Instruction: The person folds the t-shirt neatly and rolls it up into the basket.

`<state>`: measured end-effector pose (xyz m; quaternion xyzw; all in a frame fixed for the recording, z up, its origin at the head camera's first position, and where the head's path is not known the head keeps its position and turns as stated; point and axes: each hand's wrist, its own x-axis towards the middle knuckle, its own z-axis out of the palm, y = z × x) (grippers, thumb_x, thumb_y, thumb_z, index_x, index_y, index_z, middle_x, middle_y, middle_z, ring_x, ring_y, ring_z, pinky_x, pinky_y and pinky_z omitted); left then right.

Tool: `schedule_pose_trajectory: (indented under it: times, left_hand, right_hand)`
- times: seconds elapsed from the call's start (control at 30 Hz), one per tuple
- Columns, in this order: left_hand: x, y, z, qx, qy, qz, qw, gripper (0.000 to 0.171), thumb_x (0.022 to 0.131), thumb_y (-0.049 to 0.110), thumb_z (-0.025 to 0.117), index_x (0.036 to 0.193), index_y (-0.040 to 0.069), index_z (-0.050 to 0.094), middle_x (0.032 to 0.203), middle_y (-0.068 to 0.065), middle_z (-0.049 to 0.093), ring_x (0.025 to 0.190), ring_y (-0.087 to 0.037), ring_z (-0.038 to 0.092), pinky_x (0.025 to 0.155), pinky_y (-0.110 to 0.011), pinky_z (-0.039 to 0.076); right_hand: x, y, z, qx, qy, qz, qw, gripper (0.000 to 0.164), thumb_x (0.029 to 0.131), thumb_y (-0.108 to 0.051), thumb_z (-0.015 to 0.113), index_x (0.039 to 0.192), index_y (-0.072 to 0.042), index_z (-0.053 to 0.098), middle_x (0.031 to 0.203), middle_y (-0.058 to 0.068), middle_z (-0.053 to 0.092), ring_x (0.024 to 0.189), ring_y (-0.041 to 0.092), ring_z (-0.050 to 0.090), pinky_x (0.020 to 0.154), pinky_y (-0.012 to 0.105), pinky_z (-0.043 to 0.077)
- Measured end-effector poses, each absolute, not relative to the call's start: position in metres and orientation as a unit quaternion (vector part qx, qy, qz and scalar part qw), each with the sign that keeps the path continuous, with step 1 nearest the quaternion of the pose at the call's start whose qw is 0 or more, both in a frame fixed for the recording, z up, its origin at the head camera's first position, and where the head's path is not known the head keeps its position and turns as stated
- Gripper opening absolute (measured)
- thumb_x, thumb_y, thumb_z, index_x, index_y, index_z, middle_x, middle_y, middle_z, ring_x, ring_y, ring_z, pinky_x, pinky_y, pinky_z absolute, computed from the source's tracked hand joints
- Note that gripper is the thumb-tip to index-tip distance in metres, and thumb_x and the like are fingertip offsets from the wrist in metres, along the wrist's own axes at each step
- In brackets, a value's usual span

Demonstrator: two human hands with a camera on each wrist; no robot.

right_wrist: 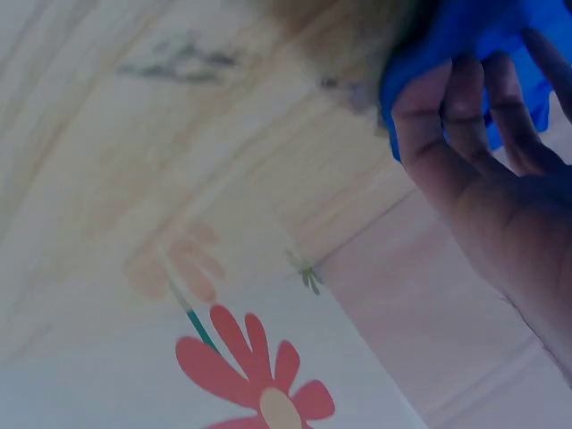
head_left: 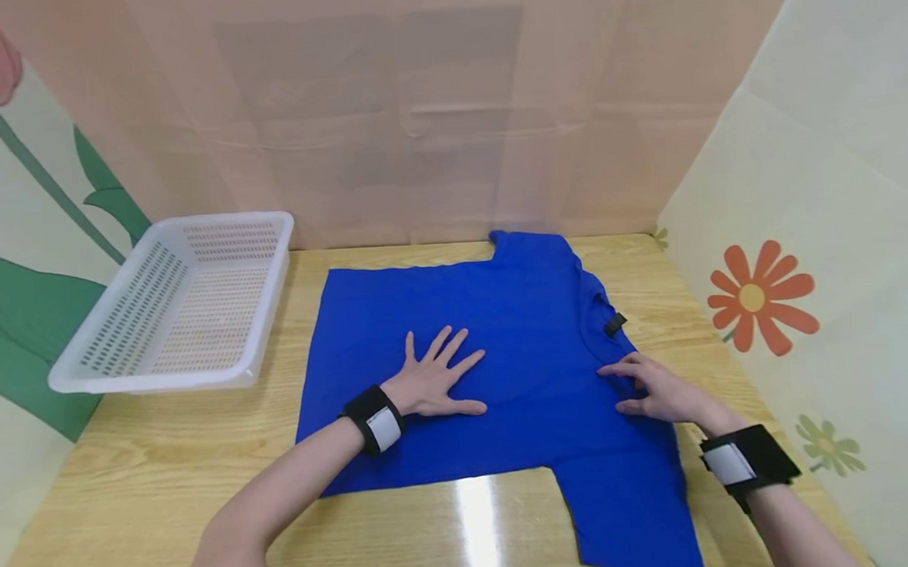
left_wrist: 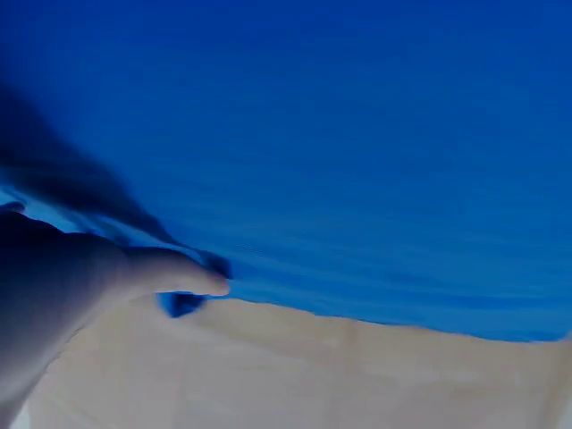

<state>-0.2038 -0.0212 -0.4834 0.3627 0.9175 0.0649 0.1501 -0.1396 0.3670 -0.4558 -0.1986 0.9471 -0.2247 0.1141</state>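
A blue T-shirt (head_left: 516,340) lies spread out on the table with its collar toward the right and a small black tag (head_left: 615,325) at the neckline. My left hand (head_left: 435,382) rests flat on the body of the shirt, fingers spread wide. In the left wrist view its thumb (left_wrist: 179,271) lies against the blue cloth. My right hand (head_left: 659,391) touches the shirt just below the collar, with its fingers slightly bent and the thumb apart from them. The right wrist view shows those fingers (right_wrist: 465,116) against the shirt's edge.
A white perforated plastic basket (head_left: 271,323) stands at the back left of the wooden table (head_left: 402,527). A pinkish sheet (head_left: 390,177) hangs behind the table. Flower-printed panels line the left and right sides. One sleeve of the shirt reaches toward the front edge.
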Motion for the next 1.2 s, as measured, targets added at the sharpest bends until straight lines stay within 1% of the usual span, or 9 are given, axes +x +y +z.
schedule_pose_trajectory:
  times: [0.13, 0.27, 0.47, 0.57, 0.63, 0.73, 0.97, 1.1, 1.2]
  left_hand:
    - [-0.206, -0.029, -0.487, 0.334, 0.927, 0.064, 0.157, 0.096, 0.085, 0.085, 0.044, 0.161, 0.039, 0.007, 0.172, -0.002, -0.009, 0.159, -0.031, -0.009, 0.111, -0.082, -0.005]
    - [-0.203, -0.028, -0.487, 0.335, 0.926, 0.061, 0.163, 0.099, 0.084, 0.086, 0.043, 0.162, 0.038, 0.004, 0.172, -0.004, -0.011, 0.159, -0.033, -0.010, 0.110, -0.083, -0.006]
    - [-0.199, -0.026, -0.485, 0.329, 0.927, 0.056, 0.172, 0.098, 0.085, 0.087, 0.041, 0.161, 0.039, 0.003, 0.172, -0.001, -0.010, 0.159, -0.031, -0.010, 0.111, -0.081, -0.005]
    - [-0.208, -0.035, -0.479, 0.302, 0.934, 0.078, 0.176, 0.095, 0.087, 0.085, 0.039, 0.162, 0.038, 0.003, 0.172, -0.001, -0.008, 0.159, -0.032, -0.010, 0.114, -0.079, -0.006]
    - [-0.220, -0.046, -0.474, 0.273, 0.942, 0.099, 0.172, 0.093, 0.089, 0.083, 0.037, 0.162, 0.035, 0.004, 0.172, -0.002, -0.007, 0.159, -0.033, -0.011, 0.115, -0.077, -0.007]
    - [-0.242, -0.067, -0.470, 0.219, 0.956, 0.118, 0.153, 0.092, 0.092, 0.079, 0.037, 0.163, 0.030, 0.007, 0.172, -0.007, -0.007, 0.158, -0.036, -0.012, 0.118, -0.072, -0.009]
    - [-0.268, -0.110, -0.477, 0.136, 0.969, 0.125, 0.165, 0.096, 0.093, 0.075, 0.044, 0.163, 0.022, 0.005, 0.170, -0.017, -0.012, 0.157, -0.041, -0.013, 0.126, -0.059, -0.003]
    - [-0.267, -0.118, -0.479, 0.137, 0.964, 0.139, 0.179, 0.101, 0.091, 0.075, 0.046, 0.163, 0.021, 0.003, 0.169, -0.019, -0.015, 0.156, -0.040, -0.014, 0.127, -0.058, -0.003]
    - [-0.266, -0.119, -0.478, 0.135, 0.966, 0.133, 0.178, 0.102, 0.090, 0.077, 0.046, 0.163, 0.022, 0.001, 0.169, -0.019, -0.015, 0.156, -0.039, -0.015, 0.127, -0.056, -0.004]
  right_hand:
    - [-0.139, 0.369, -0.453, -0.163, 0.947, -0.231, 0.153, 0.048, 0.086, -0.014, 0.079, 0.124, 0.004, 0.056, 0.086, 0.007, 0.048, 0.071, 0.013, 0.043, 0.062, 0.024, 0.034]
    - [-0.141, 0.370, -0.449, -0.132, 0.947, -0.223, 0.188, 0.042, 0.089, -0.016, 0.076, 0.118, 0.003, 0.054, 0.079, 0.005, 0.049, 0.067, 0.013, 0.045, 0.059, 0.026, 0.036]
    - [-0.160, 0.353, -0.439, -0.150, 0.963, -0.200, 0.103, 0.026, 0.092, -0.015, 0.071, 0.110, 0.004, 0.063, 0.074, 0.002, 0.054, 0.062, 0.012, 0.046, 0.057, 0.025, 0.036]
    - [-0.181, 0.339, -0.435, -0.174, 0.964, -0.198, 0.036, 0.025, 0.092, -0.010, 0.070, 0.111, 0.005, 0.066, 0.084, 0.012, 0.063, 0.071, 0.022, 0.058, 0.065, 0.034, 0.048]
    - [-0.198, 0.332, -0.435, -0.185, 0.963, -0.198, 0.009, 0.028, 0.092, -0.008, 0.070, 0.115, 0.007, 0.065, 0.099, 0.022, 0.067, 0.087, 0.035, 0.064, 0.079, 0.046, 0.053]
    - [-0.223, 0.326, -0.438, -0.185, 0.964, -0.193, -0.001, 0.036, 0.093, -0.008, 0.067, 0.124, 0.010, 0.061, 0.125, 0.031, 0.062, 0.118, 0.048, 0.058, 0.102, 0.061, 0.045]
    - [-0.259, 0.320, -0.453, -0.132, 0.971, -0.164, 0.113, 0.070, 0.098, -0.028, 0.065, 0.150, 0.010, 0.036, 0.157, 0.037, 0.028, 0.146, 0.055, 0.025, 0.119, 0.066, 0.021]
    - [-0.261, 0.324, -0.460, -0.087, 0.962, -0.162, 0.201, 0.088, 0.098, -0.044, 0.062, 0.156, 0.007, 0.021, 0.162, 0.038, 0.008, 0.150, 0.056, 0.007, 0.119, 0.071, 0.012]
    - [-0.258, 0.326, -0.461, -0.064, 0.956, -0.174, 0.225, 0.096, 0.097, -0.050, 0.062, 0.158, 0.005, 0.014, 0.162, 0.038, 0.000, 0.150, 0.056, -0.001, 0.118, 0.073, 0.007]
